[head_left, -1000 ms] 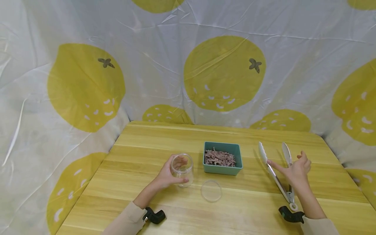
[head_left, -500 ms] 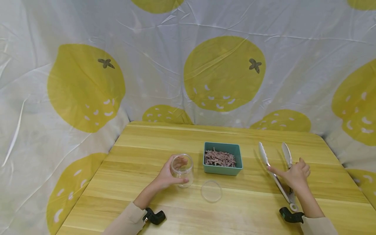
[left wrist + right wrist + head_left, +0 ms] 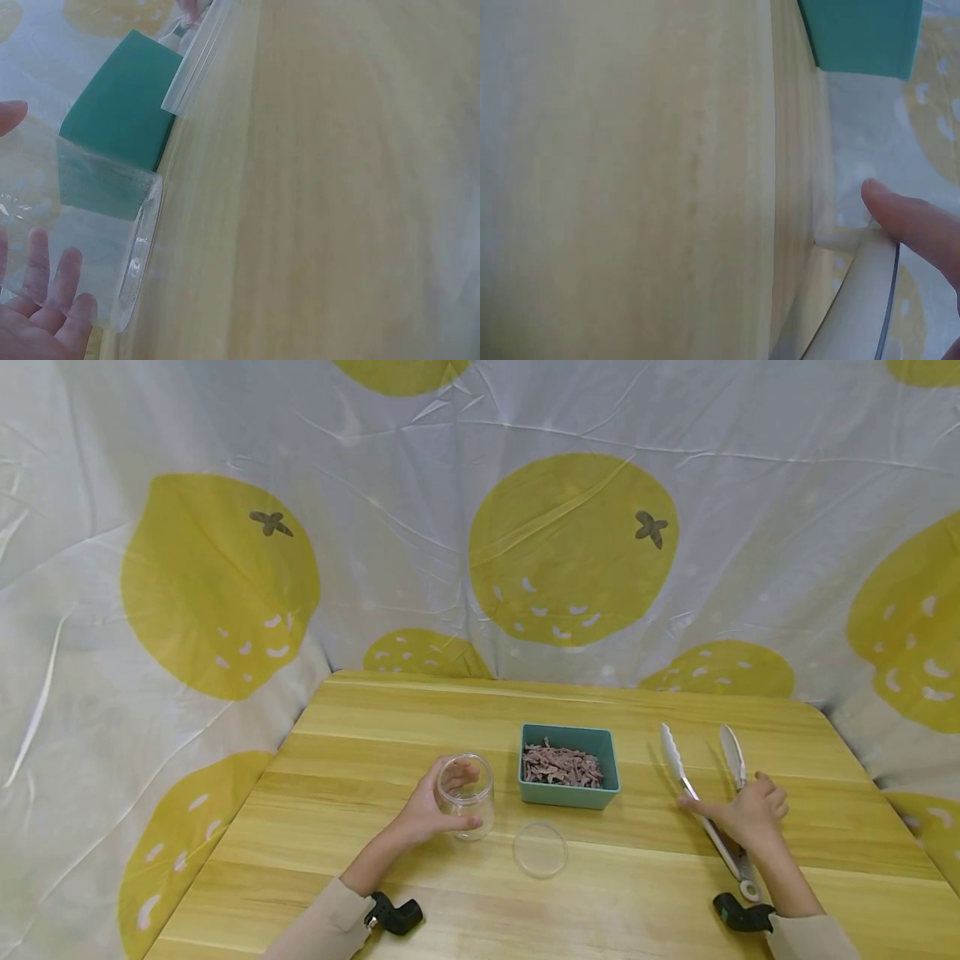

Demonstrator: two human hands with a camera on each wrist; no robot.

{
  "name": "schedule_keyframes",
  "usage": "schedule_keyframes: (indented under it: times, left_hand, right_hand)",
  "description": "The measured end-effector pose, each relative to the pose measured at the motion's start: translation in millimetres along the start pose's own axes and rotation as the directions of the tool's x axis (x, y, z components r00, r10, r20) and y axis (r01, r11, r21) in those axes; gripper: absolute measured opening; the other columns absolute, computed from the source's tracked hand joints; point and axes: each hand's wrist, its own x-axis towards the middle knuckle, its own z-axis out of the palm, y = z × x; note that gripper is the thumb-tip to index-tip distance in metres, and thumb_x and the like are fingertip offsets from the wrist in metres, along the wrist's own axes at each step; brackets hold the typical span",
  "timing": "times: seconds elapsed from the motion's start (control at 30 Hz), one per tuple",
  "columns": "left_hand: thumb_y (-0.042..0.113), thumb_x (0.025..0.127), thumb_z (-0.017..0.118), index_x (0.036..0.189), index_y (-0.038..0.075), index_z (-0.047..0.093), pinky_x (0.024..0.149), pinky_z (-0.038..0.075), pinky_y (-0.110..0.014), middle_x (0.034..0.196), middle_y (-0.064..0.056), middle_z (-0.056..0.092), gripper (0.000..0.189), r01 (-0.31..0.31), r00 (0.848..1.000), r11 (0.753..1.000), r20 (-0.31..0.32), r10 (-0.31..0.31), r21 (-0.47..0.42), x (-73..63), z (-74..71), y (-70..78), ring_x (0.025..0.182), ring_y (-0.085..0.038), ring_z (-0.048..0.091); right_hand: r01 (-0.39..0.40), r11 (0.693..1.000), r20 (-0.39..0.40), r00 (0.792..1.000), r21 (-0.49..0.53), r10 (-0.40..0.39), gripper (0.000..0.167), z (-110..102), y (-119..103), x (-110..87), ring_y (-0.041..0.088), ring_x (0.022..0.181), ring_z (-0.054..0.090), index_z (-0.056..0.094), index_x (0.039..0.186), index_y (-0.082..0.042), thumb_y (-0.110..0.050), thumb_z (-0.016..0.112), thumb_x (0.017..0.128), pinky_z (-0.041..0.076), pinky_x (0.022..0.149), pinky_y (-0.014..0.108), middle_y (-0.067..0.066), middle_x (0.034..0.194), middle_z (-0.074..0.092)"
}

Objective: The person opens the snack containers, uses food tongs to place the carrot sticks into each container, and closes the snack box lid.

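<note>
In the head view my left hand (image 3: 425, 810) holds a clear jar (image 3: 474, 814) upright and mouth up, thumb on the near side and fingers behind. Through the jar wall (image 3: 97, 225) those fingers show in the left wrist view. At the right, my right hand (image 3: 750, 818) is spread across metal tongs (image 3: 716, 839) with pale tips, which stand apart. Its thumb (image 3: 915, 221) lies out straight over one arm of the tongs; the other fingers are loosely bent by the far arm, their contact partly hidden.
A teal box (image 3: 566, 795) with brownish-purple shreds (image 3: 561, 766) stands between the hands. A round clear lid (image 3: 540, 850) lies in front of it on the wooden table (image 3: 615, 910). Behind hangs a lemon-print curtain (image 3: 405, 560).
My right hand has come down and slightly nearer over the tongs, its fingers lower than before. The tongs, the left hand and the jar have stayed in place.
</note>
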Motion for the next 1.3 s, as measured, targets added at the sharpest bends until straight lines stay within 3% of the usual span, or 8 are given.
schedule_keyframes:
  times: [0.4,0.8,1.17,1.23,1.3]
  left_hand:
    - [-0.001,0.073,0.086,0.136,-0.001,0.041,0.114,0.03,-0.056,0.137,-0.027,0.052,0.077,-0.005,1.0,1.0,-0.004,0.005,0.004,-0.1,-0.4,0.6,0.131,-0.043,0.046]
    - [0.0,0.073,0.086,0.136,-0.001,0.042,0.114,0.03,-0.058,0.136,-0.025,0.054,0.077,0.002,1.0,1.0,-0.008,-0.002,0.003,-0.9,-0.5,0.0,0.13,-0.042,0.048]
    - [0.0,0.073,0.086,0.135,-0.002,0.042,0.113,0.029,-0.059,0.136,-0.026,0.053,0.076,0.005,1.0,1.0,-0.017,-0.004,0.01,-1.0,0.1,0.2,0.13,-0.043,0.048]
    - [0.001,0.073,0.086,0.135,-0.001,0.042,0.113,0.029,-0.06,0.136,-0.026,0.053,0.076,0.009,1.0,1.0,-0.017,-0.009,0.01,-0.8,0.7,0.5,0.13,-0.043,0.048]
    - [0.001,0.074,0.086,0.135,-0.001,0.042,0.113,0.029,-0.06,0.136,-0.026,0.053,0.076,0.013,1.0,1.0,-0.017,-0.012,0.011,-0.8,1.5,0.8,0.13,-0.043,0.048]
  right_hand:
    - [0.053,0.999,0.041,0.998,-0.013,-0.052,0.125,0.3,0.4,0.0,0.05,0.094,0.027,0.008,0.132,0.033,-0.052,0.082,0.078,0.037,0.07,0.048,0.049,0.116,0.02]
    - [0.106,0.994,0.066,0.992,-0.036,-0.104,0.115,1.0,3.3,1.1,0.044,0.091,0.031,0.017,0.125,0.036,-0.052,0.077,0.083,0.037,0.066,0.041,0.038,0.106,0.027]
    - [0.201,0.975,0.064,0.979,-0.097,-0.196,0.097,-2.1,6.3,2.2,0.039,0.084,0.038,0.037,0.115,0.032,-0.052,0.076,0.084,0.04,0.058,0.036,0.035,0.097,0.041]
    - [0.211,0.974,0.056,0.977,-0.088,-0.207,0.09,-3.3,7.0,2.3,0.037,0.081,0.042,0.043,0.11,0.028,-0.05,0.077,0.083,0.042,0.057,0.036,0.033,0.095,0.045]
    - [0.211,0.974,0.047,0.977,-0.078,-0.208,0.076,-4.7,7.9,2.7,0.031,0.072,0.044,0.048,0.097,0.019,-0.049,0.079,0.082,0.042,0.054,0.035,0.025,0.084,0.047]
